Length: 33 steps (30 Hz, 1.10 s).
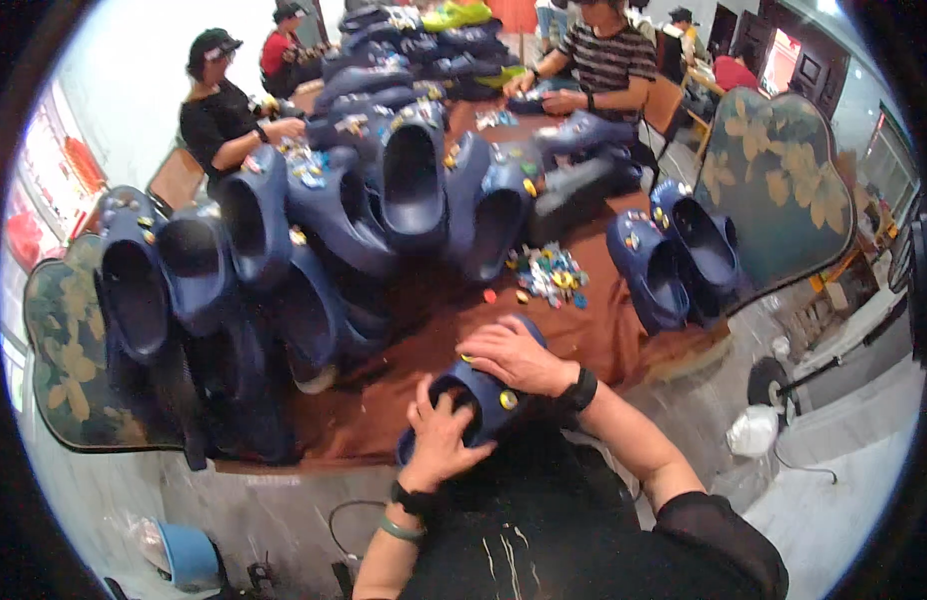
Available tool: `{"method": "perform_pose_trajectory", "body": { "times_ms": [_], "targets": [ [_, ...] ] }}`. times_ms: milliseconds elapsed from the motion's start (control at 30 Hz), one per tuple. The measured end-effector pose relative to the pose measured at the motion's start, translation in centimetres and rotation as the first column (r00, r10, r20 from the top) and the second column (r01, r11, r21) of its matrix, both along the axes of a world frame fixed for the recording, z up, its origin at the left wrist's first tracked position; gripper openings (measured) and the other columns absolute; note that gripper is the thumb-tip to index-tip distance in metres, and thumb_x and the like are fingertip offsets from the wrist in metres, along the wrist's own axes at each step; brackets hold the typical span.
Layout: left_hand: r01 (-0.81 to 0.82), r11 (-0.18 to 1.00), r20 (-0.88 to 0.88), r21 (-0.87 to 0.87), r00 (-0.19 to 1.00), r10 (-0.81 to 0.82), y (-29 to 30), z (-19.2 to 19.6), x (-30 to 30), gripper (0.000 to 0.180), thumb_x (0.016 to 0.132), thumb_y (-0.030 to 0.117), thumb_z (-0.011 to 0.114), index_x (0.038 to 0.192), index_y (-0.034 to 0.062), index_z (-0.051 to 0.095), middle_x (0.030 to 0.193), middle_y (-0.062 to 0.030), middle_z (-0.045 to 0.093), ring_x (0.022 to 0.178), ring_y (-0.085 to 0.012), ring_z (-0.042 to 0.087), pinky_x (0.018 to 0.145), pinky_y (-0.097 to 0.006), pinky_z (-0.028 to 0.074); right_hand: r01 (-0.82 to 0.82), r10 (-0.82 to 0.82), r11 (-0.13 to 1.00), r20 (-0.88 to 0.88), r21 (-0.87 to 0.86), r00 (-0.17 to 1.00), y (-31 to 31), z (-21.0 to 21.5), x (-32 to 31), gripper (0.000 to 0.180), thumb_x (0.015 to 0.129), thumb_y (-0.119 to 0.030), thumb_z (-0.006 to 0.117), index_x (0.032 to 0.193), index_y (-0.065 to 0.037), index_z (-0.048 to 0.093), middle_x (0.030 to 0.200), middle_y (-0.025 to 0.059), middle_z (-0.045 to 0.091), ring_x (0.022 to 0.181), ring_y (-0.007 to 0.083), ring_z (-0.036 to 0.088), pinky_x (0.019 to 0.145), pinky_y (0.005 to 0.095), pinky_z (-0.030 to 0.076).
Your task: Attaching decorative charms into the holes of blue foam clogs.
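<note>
A navy blue clog (pixel 492 393) is at the near edge of the table, in front of my body. My right hand (pixel 521 358) lies over the upper of the shoe, fingers wrapped across it. The fingers of my left hand (pixel 441 438) reach into the foot opening, with the thumb at the side; some fingertips are hidden inside. A small round yellow charm (pixel 509 400) sits on the clog beside my right wrist, and another bit of yellow shows under the right fingers. Just beyond the clog lies a pile of small multicoloured charms (pixel 552 276) on the brown cloth.
Many navy clogs (pixel 414 185) are heaped on the left and far parts of the table (pixel 384 400). A pair of charm-decorated clogs (pixel 649 270) stands at the right. Floral chair backs (pixel 774 190) flank the table. Several people work farther back. A blue bin (pixel 191 556) is on the floor.
</note>
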<state>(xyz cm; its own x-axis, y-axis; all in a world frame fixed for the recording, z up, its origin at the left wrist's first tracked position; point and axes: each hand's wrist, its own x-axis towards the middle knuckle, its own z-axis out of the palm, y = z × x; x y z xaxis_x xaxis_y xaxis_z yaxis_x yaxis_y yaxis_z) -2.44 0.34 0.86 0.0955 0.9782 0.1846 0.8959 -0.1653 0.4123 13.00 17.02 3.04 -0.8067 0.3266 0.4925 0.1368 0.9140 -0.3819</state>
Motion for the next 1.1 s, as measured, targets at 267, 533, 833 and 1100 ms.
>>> {"method": "perform_pose_trajectory", "body": {
  "times_ms": [267, 533, 833, 1100],
  "targets": [
    [0.029, 0.990, -0.010, 0.136, 1.000, -0.028, -0.4, -2.4, 1.0, 0.058, 0.068, 0.058, 0.074, 0.106, 0.0143, 0.069, 0.124, -0.0202, 0.046, 0.132, -0.0494, 0.021, 0.097, -0.060, 0.023, 0.132, -0.136, 0.991, 0.154, 0.036, 0.979, 0.1, -1.3, -1.1, 0.017, 0.092, -0.024, 0.054, 0.092, -0.012, 0.066, 0.088, 0.0044, 0.062, 0.091, 0.0266, 0.056, 0.079, 0.0419, 0.042],
    [-0.001, 0.999, -0.059, 0.038, 0.998, 0.003, -0.5, -1.3, 1.0, 0.055, 0.066, 0.048, 0.076, 0.114, 0.0212, 0.068, 0.132, -0.0140, 0.046, 0.135, -0.0451, 0.021, 0.097, -0.057, 0.024, 0.046, -0.049, 0.998, -0.099, -0.030, 0.994, -0.1, -1.9, -1.0, 0.019, 0.090, -0.029, 0.060, 0.093, -0.011, 0.066, 0.092, 0.0057, 0.062, 0.090, 0.0259, 0.056, 0.082, 0.0407, 0.039],
    [-0.006, 1.000, -0.069, 0.008, 0.998, 0.007, -0.2, -1.4, 0.9, 0.055, 0.065, 0.051, 0.075, 0.111, 0.0219, 0.070, 0.135, -0.0130, 0.046, 0.136, -0.0436, 0.019, 0.099, -0.056, 0.022, 0.138, -0.142, 0.989, -0.067, -0.058, 0.988, -0.6, -1.3, -1.2, 0.020, 0.083, -0.025, 0.069, 0.080, -0.009, 0.059, 0.081, 0.0084, 0.060, 0.082, 0.0275, 0.058, 0.081, 0.0394, 0.039],
    [0.062, 0.997, -0.055, 0.042, 0.997, -0.059, -0.1, -2.9, 0.6, 0.064, 0.066, 0.063, 0.072, 0.113, 0.0212, 0.068, 0.131, -0.0134, 0.047, 0.136, -0.0442, 0.017, 0.096, -0.061, 0.023, 0.294, -0.255, 0.940, -0.219, 0.170, 0.942, -1.7, -1.6, -1.6, 0.022, 0.075, -0.014, 0.074, 0.068, -0.009, 0.053, 0.067, 0.0065, 0.056, 0.066, 0.0249, 0.056, 0.079, 0.0385, 0.040]
  ]
}}
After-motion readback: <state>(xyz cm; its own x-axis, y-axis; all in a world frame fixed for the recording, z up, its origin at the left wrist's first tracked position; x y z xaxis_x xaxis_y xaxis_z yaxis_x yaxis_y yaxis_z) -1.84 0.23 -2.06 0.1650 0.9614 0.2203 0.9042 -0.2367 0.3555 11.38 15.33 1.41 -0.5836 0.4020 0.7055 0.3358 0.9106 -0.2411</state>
